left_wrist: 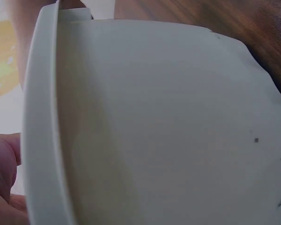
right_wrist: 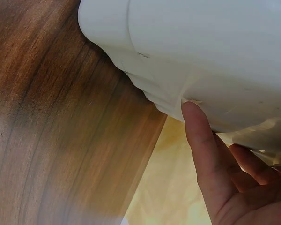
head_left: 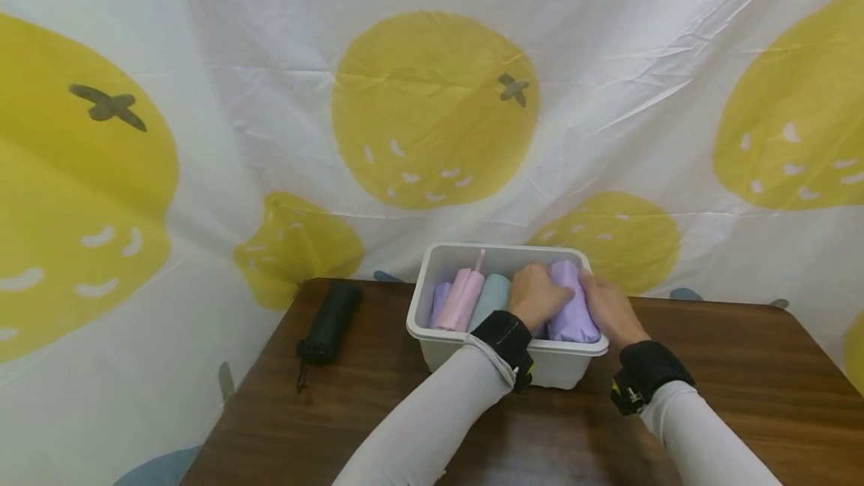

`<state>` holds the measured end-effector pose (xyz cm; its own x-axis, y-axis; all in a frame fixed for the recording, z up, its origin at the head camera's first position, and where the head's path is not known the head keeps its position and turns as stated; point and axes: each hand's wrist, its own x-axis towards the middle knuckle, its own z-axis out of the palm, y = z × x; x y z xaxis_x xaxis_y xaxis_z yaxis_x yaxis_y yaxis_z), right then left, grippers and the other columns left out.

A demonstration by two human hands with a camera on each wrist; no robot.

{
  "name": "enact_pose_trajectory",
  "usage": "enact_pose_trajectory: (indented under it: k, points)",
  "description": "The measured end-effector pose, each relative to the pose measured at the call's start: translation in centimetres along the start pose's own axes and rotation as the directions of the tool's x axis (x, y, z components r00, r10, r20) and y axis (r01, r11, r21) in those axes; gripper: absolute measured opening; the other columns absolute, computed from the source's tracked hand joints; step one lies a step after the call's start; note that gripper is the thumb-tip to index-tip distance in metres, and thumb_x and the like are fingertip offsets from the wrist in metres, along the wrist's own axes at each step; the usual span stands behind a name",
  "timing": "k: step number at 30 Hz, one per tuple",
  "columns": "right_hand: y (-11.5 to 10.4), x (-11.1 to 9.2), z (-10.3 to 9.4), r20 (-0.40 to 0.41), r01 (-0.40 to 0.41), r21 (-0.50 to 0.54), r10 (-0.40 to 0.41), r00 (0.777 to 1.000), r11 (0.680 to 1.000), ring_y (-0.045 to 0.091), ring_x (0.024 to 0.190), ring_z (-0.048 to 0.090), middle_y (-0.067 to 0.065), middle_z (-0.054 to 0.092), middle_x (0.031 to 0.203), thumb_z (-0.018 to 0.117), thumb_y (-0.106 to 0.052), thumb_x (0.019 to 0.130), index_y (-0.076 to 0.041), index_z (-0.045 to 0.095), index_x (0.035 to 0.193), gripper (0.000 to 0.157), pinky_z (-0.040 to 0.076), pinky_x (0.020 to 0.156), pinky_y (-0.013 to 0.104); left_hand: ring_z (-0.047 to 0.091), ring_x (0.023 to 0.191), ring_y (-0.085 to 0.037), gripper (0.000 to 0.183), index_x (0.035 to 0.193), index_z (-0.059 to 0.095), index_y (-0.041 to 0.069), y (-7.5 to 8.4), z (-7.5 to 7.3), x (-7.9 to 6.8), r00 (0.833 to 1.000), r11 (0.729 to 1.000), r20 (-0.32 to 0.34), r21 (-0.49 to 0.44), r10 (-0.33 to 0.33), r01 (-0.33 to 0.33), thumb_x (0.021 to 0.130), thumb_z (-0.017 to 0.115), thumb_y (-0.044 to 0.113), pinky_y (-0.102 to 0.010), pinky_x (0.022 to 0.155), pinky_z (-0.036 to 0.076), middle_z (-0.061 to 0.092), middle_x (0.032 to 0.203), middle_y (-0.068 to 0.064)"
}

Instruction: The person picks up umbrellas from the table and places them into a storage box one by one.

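Observation:
A white plastic bin [head_left: 439,334] stands on the table with several rolled bundles upright in it that look like folded umbrellas. My left hand [head_left: 536,295] reaches in over the front rim. Its thumb lies on the left side of a light purple folded umbrella [head_left: 572,306], which leans at the bin's right end; its other fingertips are hidden. My right hand [head_left: 613,311] is at the right rim, beside that umbrella. In the right wrist view its thumb [right_wrist: 199,136] is extended near the bin's outer wall. Left of my left hand stand a teal umbrella [head_left: 491,300] and a pink one [head_left: 461,298] with a strap.
Another purple bundle [head_left: 439,302] sits at the bin's left end. A black folded umbrella [head_left: 329,325] with a cord loop lies on the left of the brown wooden table [head_left: 378,388]. A white curtain [head_left: 270,111] with yellow fruit prints hangs behind the table's far edge.

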<state>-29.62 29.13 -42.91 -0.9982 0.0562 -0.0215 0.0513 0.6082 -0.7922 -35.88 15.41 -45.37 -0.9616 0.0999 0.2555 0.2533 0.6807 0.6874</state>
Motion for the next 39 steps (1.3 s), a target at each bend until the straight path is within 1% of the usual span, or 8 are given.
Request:
enact_pose_trajectory:
  k: [6, 10, 12, 14, 19, 25, 33, 39]
  points:
    - [0.0, -0.1, -0.1, 0.013, -0.011, 0.016, 0.011, 1.0, 1.0, 0.051, 0.135, 0.048, 0.039, 0.047, 0.149, 0.02, -0.05, 0.114, 0.016, 0.042, 0.152, 0.079, 0.038, 0.11, 0.061, 0.07, 0.082, -0.02, 0.028, 0.094, 0.078, 0.008, 0.6, -1.4, -0.7, 0.998, 1.0, 0.067, -0.023, -0.012, 0.014, 0.082, 0.089, 0.031, -0.035, 0.073, 0.056, 0.075, 0.088, -0.004]
    - [0.0, 0.1, -0.1, 0.014, 0.0, -0.004, 0.0, 1.0, 1.0, 0.052, 0.137, 0.046, 0.039, 0.045, 0.151, 0.02, -0.05, 0.114, 0.016, 0.041, 0.153, 0.079, 0.036, 0.112, 0.062, 0.068, 0.082, -0.016, 0.03, 0.097, 0.08, 0.012, -1.3, 0.8, 0.6, 0.999, 1.0, 0.047, 0.006, 0.004, -0.005, 0.08, 0.087, 0.036, -0.032, 0.073, 0.055, 0.075, 0.089, 0.0]
    - [0.1, 0.2, 0.0, 0.014, 0.004, -0.015, -0.004, 1.0, 1.0, 0.053, 0.138, 0.045, 0.04, 0.044, 0.151, 0.019, -0.05, 0.114, 0.016, 0.04, 0.153, 0.079, 0.035, 0.113, 0.063, 0.066, 0.079, -0.015, 0.029, 0.094, 0.079, 0.011, -1.4, 0.3, 0.4, 0.998, 1.0, 0.067, 0.0, 0.009, -0.009, 0.081, 0.087, 0.034, -0.032, 0.071, 0.054, 0.073, 0.087, 0.0]
    - [0.1, 0.2, 0.1, 0.02, 0.006, -0.025, -0.005, 1.0, 1.0, 0.054, 0.14, 0.042, 0.04, 0.042, 0.153, 0.018, -0.05, 0.114, 0.016, 0.038, 0.154, 0.08, 0.033, 0.114, 0.063, 0.065, 0.075, -0.018, 0.028, 0.091, 0.077, 0.007, -0.7, -1.4, -0.4, 0.995, 0.999, 0.101, -0.029, 0.018, -0.015, 0.082, 0.086, 0.032, -0.034, 0.068, 0.054, 0.071, 0.083, -0.003]
    - [0.1, 0.3, 0.1, 0.035, 0.003, -0.027, -0.002, 0.999, 1.0, 0.055, 0.142, 0.04, 0.041, 0.04, 0.154, 0.018, -0.051, 0.114, 0.016, 0.034, 0.156, 0.081, 0.031, 0.116, 0.064, 0.073, 0.092, -0.024, 0.037, 0.115, 0.077, 0.0, 1.5, -7.2, -3.5, 0.988, 0.999, 0.152, -0.047, -0.008, 0.016, 0.089, 0.082, 0.026, -0.034, 0.077, 0.057, 0.078, 0.104, -0.01]
    - [0.2, 0.2, -0.1, 0.039, 0.0, -0.029, 0.001, 0.999, 1.0, 0.056, 0.146, 0.034, 0.041, 0.036, 0.157, 0.017, -0.051, 0.113, 0.016, 0.031, 0.157, 0.081, 0.026, 0.119, 0.064, 0.071, 0.108, -0.025, 0.044, 0.126, 0.075, 0.0, 0.6, -10.7, -4.2, 0.994, 0.999, 0.103, 0.001, 0.035, -0.036, 0.092, 0.076, 0.028, -0.035, 0.09, 0.055, 0.076, 0.123, -0.012]
    - [0.2, 0.0, -0.1, 0.038, -0.011, 0.011, 0.011, 0.999, 1.0, 0.055, 0.143, 0.039, 0.042, 0.038, 0.155, 0.019, -0.049, 0.114, 0.016, 0.032, 0.157, 0.079, 0.029, 0.117, 0.064, 0.069, 0.108, -0.032, 0.039, 0.124, 0.073, 0.0, -4.0, -16.8, -3.4, 0.992, 0.996, -0.122, -0.091, -0.007, -0.004, 0.093, 0.069, 0.023, -0.044, 0.093, 0.054, 0.074, 0.116, -0.016]
    - [0.0, -0.1, -0.1, 0.062, -0.048, 0.049, 0.045, 0.997, 0.998, 0.053, 0.144, 0.037, 0.039, 0.034, 0.159, 0.018, -0.054, 0.113, 0.013, 0.026, 0.161, 0.082, 0.027, 0.118, 0.065, 0.066, 0.115, -0.04, 0.044, 0.125, 0.073, -0.002, -9.2, -21.0, -3.2, 0.971, 0.994, -0.212, -0.011, -0.112, 0.113, 0.092, 0.066, 0.026, -0.052, 0.097, 0.05, 0.072, 0.124, -0.021]
